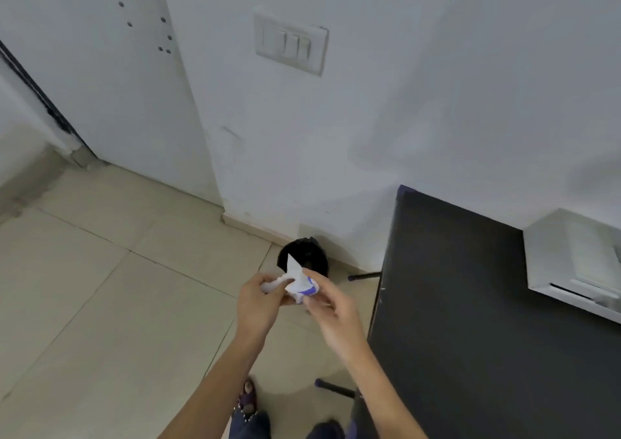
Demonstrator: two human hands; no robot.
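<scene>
View: head camera, looking down at your hands over the floor.
Left hand: your left hand (258, 300) has its fingers curled round the left end of the crumpled paper (299, 284), thumb on top.
Right hand: your right hand (327, 304) pinches the paper's right side between thumb and fingers; the other fingers are blurred.
Paper: white with purple marks, held in the air between both hands, one pointed corner sticking up and overlapping the mouth of the bin (304, 257) in the picture.
Bin: small, round, black-lined, standing on the floor (100, 304) against the wall, just beyond your hands.
Tabletop: the black tabletop (470, 304) is on your right, near your right forearm; a white box (578, 264) rests at its far side.
Wall: a switch plate (290, 43) sits high above the bin; a white door (100, 69) is further left.
Below: your foot (248, 398) in a sandal shows between your forearms.
</scene>
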